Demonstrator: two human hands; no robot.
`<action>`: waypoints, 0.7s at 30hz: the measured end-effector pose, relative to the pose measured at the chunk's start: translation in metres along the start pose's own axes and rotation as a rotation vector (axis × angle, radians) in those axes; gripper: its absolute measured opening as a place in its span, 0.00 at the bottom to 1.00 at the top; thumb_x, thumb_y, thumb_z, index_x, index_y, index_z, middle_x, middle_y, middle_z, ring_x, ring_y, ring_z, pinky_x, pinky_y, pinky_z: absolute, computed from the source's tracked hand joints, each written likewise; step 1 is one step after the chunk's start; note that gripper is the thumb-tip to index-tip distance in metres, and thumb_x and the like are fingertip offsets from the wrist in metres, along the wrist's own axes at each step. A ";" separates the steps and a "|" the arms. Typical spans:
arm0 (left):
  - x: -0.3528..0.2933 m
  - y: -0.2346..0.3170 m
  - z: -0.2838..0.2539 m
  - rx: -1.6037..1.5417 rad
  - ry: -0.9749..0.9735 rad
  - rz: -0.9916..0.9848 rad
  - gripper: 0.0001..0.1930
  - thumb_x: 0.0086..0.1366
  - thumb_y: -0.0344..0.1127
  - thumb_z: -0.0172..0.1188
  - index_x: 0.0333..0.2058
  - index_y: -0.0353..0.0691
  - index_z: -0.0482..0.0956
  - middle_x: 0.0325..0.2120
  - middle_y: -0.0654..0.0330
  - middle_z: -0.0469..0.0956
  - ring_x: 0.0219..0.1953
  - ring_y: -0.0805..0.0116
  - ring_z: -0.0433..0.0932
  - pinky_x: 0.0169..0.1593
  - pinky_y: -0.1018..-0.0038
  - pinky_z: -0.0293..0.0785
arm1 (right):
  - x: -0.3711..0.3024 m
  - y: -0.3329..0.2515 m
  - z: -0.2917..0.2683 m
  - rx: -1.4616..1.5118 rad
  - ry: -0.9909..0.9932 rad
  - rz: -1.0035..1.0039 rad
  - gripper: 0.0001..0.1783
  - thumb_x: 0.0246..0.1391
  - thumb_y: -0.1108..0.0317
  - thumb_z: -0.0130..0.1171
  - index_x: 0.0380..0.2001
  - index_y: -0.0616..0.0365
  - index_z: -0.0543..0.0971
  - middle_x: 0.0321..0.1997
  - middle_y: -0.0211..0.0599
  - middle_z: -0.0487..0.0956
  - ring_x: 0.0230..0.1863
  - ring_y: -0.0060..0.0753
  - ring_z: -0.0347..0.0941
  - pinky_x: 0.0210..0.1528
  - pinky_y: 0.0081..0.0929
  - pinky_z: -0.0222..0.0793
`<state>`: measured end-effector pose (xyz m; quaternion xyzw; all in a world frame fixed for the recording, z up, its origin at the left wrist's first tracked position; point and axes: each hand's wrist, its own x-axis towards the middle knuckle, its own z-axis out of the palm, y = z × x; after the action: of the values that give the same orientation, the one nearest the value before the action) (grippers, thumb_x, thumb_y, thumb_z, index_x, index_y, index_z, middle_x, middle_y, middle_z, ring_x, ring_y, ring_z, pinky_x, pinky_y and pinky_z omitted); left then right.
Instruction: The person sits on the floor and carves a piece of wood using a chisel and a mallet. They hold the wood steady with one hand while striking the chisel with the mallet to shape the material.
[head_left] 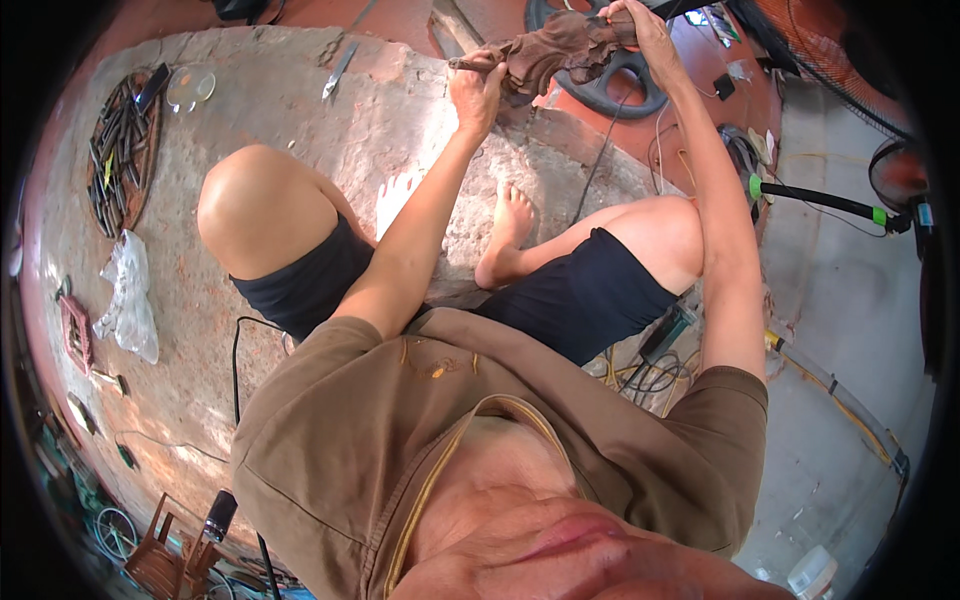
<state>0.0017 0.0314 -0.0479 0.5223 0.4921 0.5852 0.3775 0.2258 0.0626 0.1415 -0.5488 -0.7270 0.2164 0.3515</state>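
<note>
A dark brown carved wooden figure (565, 55), with ridged, folded shapes, is held out at the far side, beyond my feet. My left hand (475, 95) is closed at its left end, around a short dark stick (470, 65) that juts out to the left. I cannot tell whether this stick is part of the carving or a separate tool. At the carving's right end, my right hand (645, 40) grips it with fingers bent over the top. The undersides of both grips are hidden.
At left, a round tray (152, 165) holds many dark, slim tools, beside a clear plastic bag (130, 295). A flat metal blade (340, 70) lies on the stone slab (250, 90). A grey ring-shaped wheel (640, 100), cables and a fan (830, 50) stand beyond my right arm.
</note>
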 end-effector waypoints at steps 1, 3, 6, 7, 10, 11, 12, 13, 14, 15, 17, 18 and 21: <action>-0.005 0.000 -0.005 0.025 -0.009 0.039 0.13 0.56 0.36 0.68 0.31 0.31 0.82 0.38 0.57 0.82 0.40 0.63 0.80 0.45 0.68 0.74 | -0.002 0.001 -0.001 0.123 -0.007 0.141 0.23 0.68 0.57 0.37 0.30 0.57 0.77 0.34 0.38 0.81 0.37 0.32 0.79 0.42 0.30 0.73; -0.001 0.000 -0.007 0.043 -0.040 0.056 0.12 0.56 0.36 0.67 0.31 0.31 0.82 0.36 0.57 0.82 0.38 0.63 0.80 0.44 0.69 0.74 | -0.005 0.002 -0.002 0.368 -0.021 0.422 0.23 0.69 0.54 0.37 0.31 0.55 0.77 0.35 0.37 0.81 0.35 0.31 0.80 0.38 0.29 0.76; 0.006 -0.008 -0.003 0.094 0.015 -0.004 0.12 0.57 0.37 0.66 0.32 0.32 0.82 0.30 0.54 0.83 0.33 0.61 0.81 0.42 0.68 0.75 | -0.007 0.013 -0.004 0.423 0.011 0.433 0.23 0.69 0.50 0.38 0.32 0.53 0.77 0.35 0.36 0.81 0.30 0.30 0.81 0.29 0.26 0.77; 0.008 -0.013 -0.006 0.151 0.036 0.014 0.12 0.57 0.37 0.66 0.32 0.32 0.82 0.29 0.54 0.83 0.32 0.61 0.81 0.41 0.68 0.75 | -0.007 0.012 -0.003 0.407 0.024 0.418 0.23 0.69 0.50 0.38 0.32 0.53 0.77 0.35 0.37 0.81 0.30 0.31 0.81 0.29 0.26 0.77; 0.010 -0.018 -0.007 0.134 0.056 -0.056 0.08 0.56 0.31 0.65 0.34 0.35 0.82 0.26 0.59 0.82 0.29 0.71 0.79 0.36 0.73 0.75 | -0.008 0.011 -0.004 0.333 0.040 0.376 0.24 0.69 0.50 0.37 0.33 0.53 0.77 0.38 0.35 0.81 0.34 0.31 0.80 0.33 0.27 0.76; 0.007 -0.014 -0.007 -0.011 0.052 -0.109 0.07 0.55 0.29 0.65 0.33 0.35 0.82 0.26 0.61 0.82 0.28 0.73 0.78 0.35 0.75 0.74 | -0.011 0.015 -0.008 0.292 0.031 0.365 0.24 0.69 0.51 0.36 0.35 0.53 0.78 0.41 0.33 0.80 0.39 0.30 0.79 0.39 0.29 0.77; 0.007 -0.009 -0.007 -0.157 0.047 -0.163 0.06 0.54 0.27 0.65 0.33 0.36 0.82 0.25 0.63 0.82 0.27 0.76 0.76 0.34 0.77 0.73 | -0.013 0.018 -0.012 0.252 0.021 0.353 0.25 0.70 0.51 0.35 0.36 0.53 0.79 0.44 0.31 0.80 0.44 0.29 0.78 0.45 0.30 0.77; 0.006 -0.007 -0.008 -0.170 0.066 -0.173 0.06 0.54 0.26 0.65 0.33 0.36 0.82 0.25 0.63 0.81 0.27 0.77 0.75 0.33 0.78 0.72 | -0.014 0.017 -0.013 0.263 0.026 0.356 0.25 0.69 0.51 0.36 0.36 0.53 0.79 0.44 0.31 0.80 0.44 0.29 0.78 0.45 0.30 0.77; 0.006 -0.004 -0.009 -0.182 0.086 -0.183 0.07 0.53 0.25 0.65 0.32 0.36 0.81 0.25 0.64 0.81 0.26 0.79 0.74 0.33 0.79 0.72 | -0.017 0.014 -0.014 0.274 0.030 0.358 0.25 0.69 0.50 0.36 0.36 0.52 0.80 0.44 0.30 0.81 0.44 0.29 0.78 0.45 0.30 0.77; 0.007 -0.002 -0.009 -0.194 0.105 -0.193 0.07 0.53 0.24 0.65 0.32 0.36 0.81 0.25 0.65 0.81 0.26 0.80 0.73 0.33 0.81 0.71 | -0.018 0.012 -0.015 0.285 0.035 0.360 0.25 0.69 0.50 0.36 0.36 0.52 0.80 0.44 0.30 0.81 0.44 0.28 0.78 0.45 0.30 0.77; 0.007 0.006 -0.010 -0.284 0.093 -0.232 0.06 0.53 0.25 0.65 0.32 0.35 0.80 0.25 0.64 0.81 0.26 0.80 0.73 0.33 0.81 0.71 | -0.023 0.020 -0.019 0.285 0.057 0.388 0.24 0.69 0.50 0.37 0.36 0.51 0.80 0.43 0.29 0.81 0.44 0.28 0.78 0.44 0.31 0.78; 0.009 0.010 -0.010 -0.328 0.087 -0.252 0.06 0.53 0.25 0.65 0.31 0.34 0.80 0.25 0.64 0.81 0.25 0.80 0.73 0.33 0.81 0.71 | -0.025 0.024 -0.021 0.284 0.068 0.402 0.23 0.69 0.50 0.37 0.37 0.50 0.80 0.43 0.28 0.81 0.44 0.28 0.78 0.44 0.31 0.78; 0.010 0.014 -0.008 -0.326 0.087 -0.235 0.08 0.56 0.29 0.63 0.33 0.32 0.82 0.25 0.59 0.82 0.27 0.75 0.78 0.35 0.77 0.75 | -0.026 0.021 -0.020 0.306 0.130 0.498 0.22 0.69 0.51 0.38 0.37 0.49 0.80 0.43 0.28 0.82 0.44 0.27 0.78 0.44 0.32 0.78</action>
<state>-0.0070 0.0364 -0.0312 0.3676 0.4642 0.6312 0.5010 0.2580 0.0424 0.1329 -0.6637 -0.5050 0.3674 0.4117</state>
